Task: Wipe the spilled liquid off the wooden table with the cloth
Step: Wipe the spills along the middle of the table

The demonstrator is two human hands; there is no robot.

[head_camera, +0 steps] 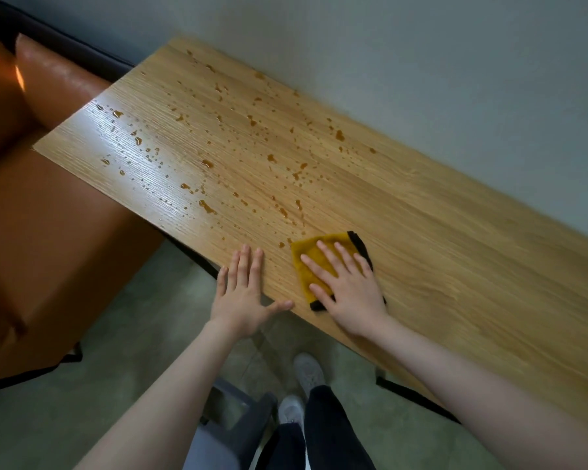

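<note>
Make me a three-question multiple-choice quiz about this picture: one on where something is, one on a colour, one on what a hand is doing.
1. Where do most of the spilled drops lie, seen in the picture?
A. Up and to the left of the cloth
B. To the right of the cloth
C. On the floor

2. What colour is the cloth's upper face?
A. Blue
B. Yellow
C. White

3. What is the right hand doing?
A. Hanging off the table
B. Lifting the cloth in the air
C. Pressing flat on the cloth

Answers:
1 A: the spilled drops dot the wooden table beyond the cloth.
2 B: yellow, with a black edge.
3 C: the right hand lies on it with spread fingers; the left hand rests on the table's edge.
</note>
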